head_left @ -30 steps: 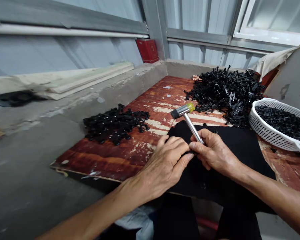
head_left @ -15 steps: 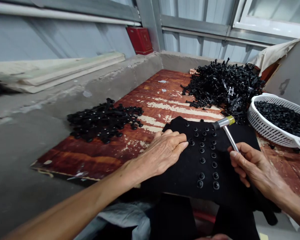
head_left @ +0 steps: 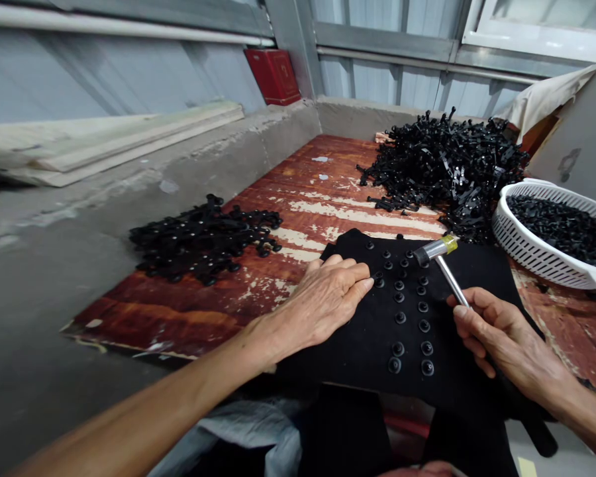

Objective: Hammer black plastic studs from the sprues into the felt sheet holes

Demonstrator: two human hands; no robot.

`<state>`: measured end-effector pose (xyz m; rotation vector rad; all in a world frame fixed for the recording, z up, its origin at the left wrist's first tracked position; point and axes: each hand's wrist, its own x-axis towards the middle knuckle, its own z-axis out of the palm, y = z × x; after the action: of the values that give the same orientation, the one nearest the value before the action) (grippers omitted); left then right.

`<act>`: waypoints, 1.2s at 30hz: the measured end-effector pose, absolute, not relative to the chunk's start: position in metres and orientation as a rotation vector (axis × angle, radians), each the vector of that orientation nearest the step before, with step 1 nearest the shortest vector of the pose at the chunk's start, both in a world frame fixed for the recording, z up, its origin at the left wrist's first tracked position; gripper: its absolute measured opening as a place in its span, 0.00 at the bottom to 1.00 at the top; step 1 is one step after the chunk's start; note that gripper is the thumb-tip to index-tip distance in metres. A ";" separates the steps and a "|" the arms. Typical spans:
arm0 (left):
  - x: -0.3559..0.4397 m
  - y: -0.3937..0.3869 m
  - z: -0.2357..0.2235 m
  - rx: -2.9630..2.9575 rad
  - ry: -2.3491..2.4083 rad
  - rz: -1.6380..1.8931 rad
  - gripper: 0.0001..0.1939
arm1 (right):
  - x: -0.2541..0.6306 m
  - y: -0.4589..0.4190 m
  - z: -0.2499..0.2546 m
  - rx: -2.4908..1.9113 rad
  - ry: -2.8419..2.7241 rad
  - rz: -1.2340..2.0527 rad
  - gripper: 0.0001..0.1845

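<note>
A small two-faced mallet is in my right hand, its metal handle gripped below the head. One face is dark and the other yellow; the dark face hangs over the upper end of the right row of round black studs. These studs stand in two main rows on a black cloth or mat. My left hand rests on the mat's left part, fingers curled and pressed together beside a stud at the left row. Whatever its fingertips pinch, if anything, is hidden.
On the worn red-brown board lies a small heap of black strap-like parts at left. A larger black heap stands at the back right, beside a white basket of small black pieces. A red box sits on the ledge.
The mallet head has shifted slightly left and down, tilting a little, with my right hand moving slightly with it. My left hand stays in nearly the same place on the mat.
</note>
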<state>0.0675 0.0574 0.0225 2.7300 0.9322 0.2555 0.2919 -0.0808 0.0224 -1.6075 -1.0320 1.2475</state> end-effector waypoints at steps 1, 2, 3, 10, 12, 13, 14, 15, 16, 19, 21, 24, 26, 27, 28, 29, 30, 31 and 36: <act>0.067 0.057 0.022 2.738 0.928 0.257 0.17 | 0.292 -0.081 0.022 -1.608 -1.032 1.249 0.20; 0.067 0.058 0.022 2.745 0.922 0.261 0.16 | 0.292 -0.081 0.022 -1.607 -1.030 1.252 0.20; 0.067 0.058 0.022 2.751 0.917 0.265 0.16 | 0.292 -0.081 0.022 -1.605 -1.028 1.254 0.20; 0.067 0.057 0.026 2.718 0.929 0.249 0.18 | 0.293 -0.082 0.022 -1.637 -1.064 1.248 0.20; 0.068 0.057 0.027 2.692 0.953 0.237 0.18 | 0.292 -0.082 0.023 -1.645 -1.069 1.251 0.20; 0.068 0.056 0.027 2.692 0.951 0.232 0.18 | 0.292 -0.082 0.023 -1.645 -1.070 1.253 0.20; 0.068 0.056 0.027 2.698 0.948 0.234 0.18 | 0.292 -0.082 0.024 -1.645 -1.070 1.254 0.20; 0.068 0.056 0.027 2.706 0.948 0.242 0.18 | 0.292 -0.082 0.024 -1.647 -1.070 1.253 0.20; 0.069 0.056 0.026 2.713 0.948 0.251 0.18 | 0.291 -0.081 0.024 -1.650 -1.070 1.250 0.20; 0.069 0.056 0.026 2.716 0.951 0.255 0.18 | 0.292 -0.082 0.023 -1.660 -1.072 1.247 0.21; 0.069 0.056 0.026 2.720 0.952 0.246 0.17 | 0.293 -0.083 0.021 -1.669 -1.083 1.257 0.21; 0.069 0.056 0.028 2.738 0.951 0.242 0.18 | 0.294 -0.084 0.020 -1.706 -1.177 1.221 0.19; 0.069 0.056 0.028 2.748 0.946 0.238 0.18 | 0.291 -0.085 0.021 -1.735 -1.321 1.096 0.18; 0.069 0.057 0.027 2.757 0.935 0.239 0.18 | 0.289 -0.085 0.022 -1.738 -1.413 1.001 0.19; 0.069 0.057 0.026 2.770 0.920 0.247 0.18 | 0.286 -0.084 0.023 -1.722 -1.513 0.892 0.21; 0.069 0.057 0.024 2.784 0.908 0.263 0.17 | 0.283 -0.083 0.024 -1.683 -1.610 0.771 0.24; 0.068 0.057 0.022 2.796 0.901 0.286 0.17 | 0.280 -0.082 0.026 -1.625 -1.697 0.648 0.25; 0.068 0.057 0.020 2.804 0.897 0.312 0.17 | 0.278 -0.080 0.028 -1.570 -1.771 0.535 0.27; 0.071 0.054 0.015 2.809 0.992 0.355 0.18 | 0.273 -0.070 0.035 -1.695 -2.123 0.314 0.34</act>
<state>0.0706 0.0536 0.0145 2.8085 0.9921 0.3551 0.2735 -0.0704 0.0349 -1.6952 -2.1228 0.3145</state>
